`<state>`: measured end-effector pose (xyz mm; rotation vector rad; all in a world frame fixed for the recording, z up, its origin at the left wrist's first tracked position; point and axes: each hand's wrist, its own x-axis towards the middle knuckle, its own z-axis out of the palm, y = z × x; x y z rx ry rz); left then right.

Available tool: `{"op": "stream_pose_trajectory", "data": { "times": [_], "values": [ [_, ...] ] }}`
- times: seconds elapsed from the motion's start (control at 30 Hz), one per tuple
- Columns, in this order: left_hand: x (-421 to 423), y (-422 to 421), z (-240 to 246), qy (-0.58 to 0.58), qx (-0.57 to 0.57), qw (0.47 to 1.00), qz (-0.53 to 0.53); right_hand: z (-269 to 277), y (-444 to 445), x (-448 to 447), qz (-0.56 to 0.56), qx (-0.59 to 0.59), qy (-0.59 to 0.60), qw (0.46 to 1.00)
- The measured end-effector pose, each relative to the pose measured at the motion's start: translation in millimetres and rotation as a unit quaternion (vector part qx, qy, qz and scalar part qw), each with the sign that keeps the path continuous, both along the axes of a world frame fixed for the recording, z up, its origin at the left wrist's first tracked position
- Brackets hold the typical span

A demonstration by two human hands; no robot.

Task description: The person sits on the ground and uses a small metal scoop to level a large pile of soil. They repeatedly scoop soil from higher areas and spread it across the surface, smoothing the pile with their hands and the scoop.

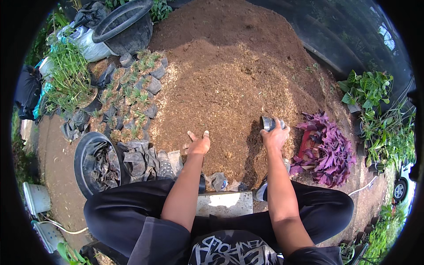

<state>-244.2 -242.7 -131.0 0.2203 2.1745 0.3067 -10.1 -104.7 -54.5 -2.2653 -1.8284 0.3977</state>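
Note:
In front of me spreads a mound of brown soil mixed with pale flecks. My left hand is over its near part, fingers apart and holding nothing. Farther right, my right hand grips a small dark cup-like container, tilted on its side at the soil; its contents cannot be seen. A pile of purple-leaved cuttings lies to the right of that hand, partly over a red item. Left of my left hand are crumpled black plastic bags.
Small bagged seedlings stand at the left, near a tilted large black tub. A black basin of plastic scraps is beside my left knee. A pale block lies between my legs. Potted green plants line the right.

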Motion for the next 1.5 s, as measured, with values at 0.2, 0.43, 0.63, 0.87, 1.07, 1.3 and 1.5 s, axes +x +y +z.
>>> {"op": "stream_pose_trajectory", "data": {
  "times": [0.2,0.43,0.63,0.87,1.07,1.3,1.5],
  "values": [
    [67,-16,-21,0.023,0.047,0.981,0.185,-63,-31,18,-0.013,-0.162,-0.046,0.986],
    [97,12,-34,-0.04,0.093,0.926,0.363,-92,-56,7,-0.058,-0.184,0.073,0.978],
    [89,33,-31,-0.216,0.215,0.82,0.485,-99,-67,-28,-0.157,-0.137,0.288,0.935],
    [77,51,28,-0.366,0.356,0.768,0.387,-57,-17,-43,-0.021,0.111,0.308,0.945],
    [50,69,94,-0.353,0.391,0.76,0.381,26,-1,-63,0.182,0.291,0.251,0.905],
    [-5,85,80,-0.045,0.462,0.865,0.192,45,23,-50,0.293,0.399,0.208,0.843],
    [-24,39,14,0.118,0.231,0.965,0.041,-12,38,3,0.12,0.297,0.17,0.932]
  ]
}}
